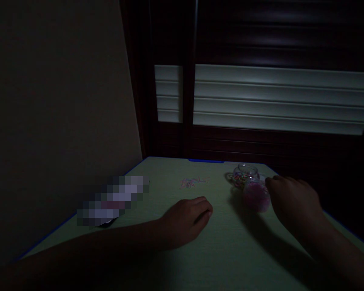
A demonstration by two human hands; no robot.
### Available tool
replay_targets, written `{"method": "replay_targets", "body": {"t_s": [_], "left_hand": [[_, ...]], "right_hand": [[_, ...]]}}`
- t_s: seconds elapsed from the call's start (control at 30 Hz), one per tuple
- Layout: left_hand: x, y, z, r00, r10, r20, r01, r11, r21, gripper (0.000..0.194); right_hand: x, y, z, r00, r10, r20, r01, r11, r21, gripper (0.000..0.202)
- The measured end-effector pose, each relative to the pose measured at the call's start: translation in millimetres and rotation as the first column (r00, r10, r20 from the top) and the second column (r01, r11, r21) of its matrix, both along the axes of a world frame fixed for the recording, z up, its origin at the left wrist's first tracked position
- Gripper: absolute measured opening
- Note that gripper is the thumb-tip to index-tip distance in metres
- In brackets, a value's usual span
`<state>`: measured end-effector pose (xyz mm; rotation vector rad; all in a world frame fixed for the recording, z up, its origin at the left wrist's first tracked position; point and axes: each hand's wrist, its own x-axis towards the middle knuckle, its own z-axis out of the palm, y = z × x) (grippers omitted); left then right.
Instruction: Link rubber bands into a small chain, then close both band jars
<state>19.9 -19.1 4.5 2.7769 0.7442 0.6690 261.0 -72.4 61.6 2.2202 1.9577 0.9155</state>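
Observation:
My right hand (pixel 294 200) is closed at the right, gripping the edge of a round pink lid-like object (pixel 256 196), which hangs tilted in front of a clear jar. The open glass jar (pixel 245 176) stands upright on the table and holds small coloured pieces. My left hand (pixel 189 220) rests low over the middle of the table with its fingers curled together; whether anything is between them is hidden. Beyond it, a loose pile of thin pinkish pieces (pixel 194 182) lies on the tabletop.
The pale green table (pixel 218 250) has a blue edge. A blurred-out flat object (pixel 115 200) lies at its left side. A wall (pixel 63 81) rises on the left, and a dark panel with pale slats (pixel 276 99) stands behind the table.

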Motion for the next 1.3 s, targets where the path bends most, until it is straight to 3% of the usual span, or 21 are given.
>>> {"method": "replay_targets", "body": {"t_s": [0.4, 0.63, 0.8, 0.97, 1.13, 1.3], "left_hand": [[0.1, -0.2, -0.4, 1.000, 0.008, 0.007, -0.008, 1.000, -0.003, 0.015], [0.6, 0.3, -0.4, 1.000, 0.014, 0.020, -0.014, 1.000, 0.005, 0.015], [0.0, 3.7, -2.1, 0.996, 0.088, 0.028, -0.088, 0.996, -0.003, 0.016], [-5.0, 15.5, -2.6, 0.988, 0.150, 0.029, -0.150, 0.988, 0.028, 0.016], [-14.7, 33.5, -5.4, 0.973, 0.231, -0.009, -0.229, 0.966, 0.124, 0.018], [-25.0, 45.0, -1.4, 0.913, 0.399, -0.086, -0.373, 0.900, 0.226, 0.025]], "right_hand": [[-0.4, 0.4, -2.1, 0.999, 0.038, 0.010, -0.038, 0.999, 0.015, 0.023], [-12.7, 1.7, -6.7, 0.958, 0.286, 0.004, -0.286, 0.958, 0.034, 0.023], [-25.8, 8.9, -24.1, 0.864, 0.469, -0.180, -0.493, 0.861, -0.124, 0.020], [-28.2, 11.7, -33.7, 0.785, 0.550, -0.285, -0.600, 0.790, -0.127, 0.018], [-24.2, 13.5, -33.9, 0.788, 0.533, -0.308, -0.589, 0.799, -0.125, 0.019], [-25.4, 10.3, -31.6, 0.780, 0.534, -0.327, -0.594, 0.796, -0.114, 0.023]]}}
